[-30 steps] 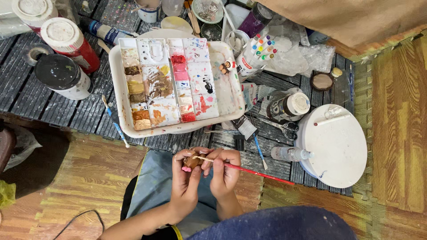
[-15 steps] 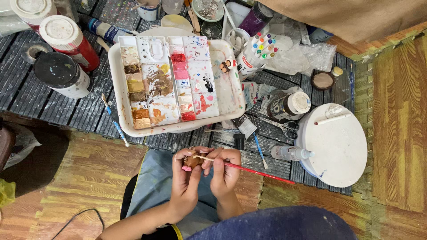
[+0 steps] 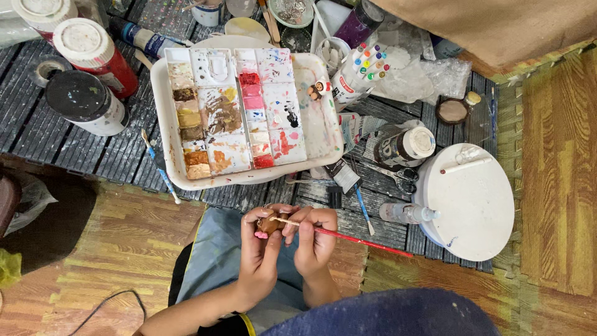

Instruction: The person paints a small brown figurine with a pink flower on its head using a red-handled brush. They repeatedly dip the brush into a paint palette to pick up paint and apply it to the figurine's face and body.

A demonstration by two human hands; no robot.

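A painting hobby corner: stained palette tray (image 3: 163,118), paint jars (image 3: 87,102) (floor-level), scattered brushes (image 3: 160,169).

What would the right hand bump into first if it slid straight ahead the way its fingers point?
Probably the small brown figure in the left hand: the right hand's fingers point left toward it, nearly touching. Depth is unclear.

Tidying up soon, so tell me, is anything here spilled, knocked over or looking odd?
Nothing looks spilled. The white palette tray is heavily paint-smeared, and two brushes lie loose: a blue-handled brush beside the tray and another brush near the round white lid.
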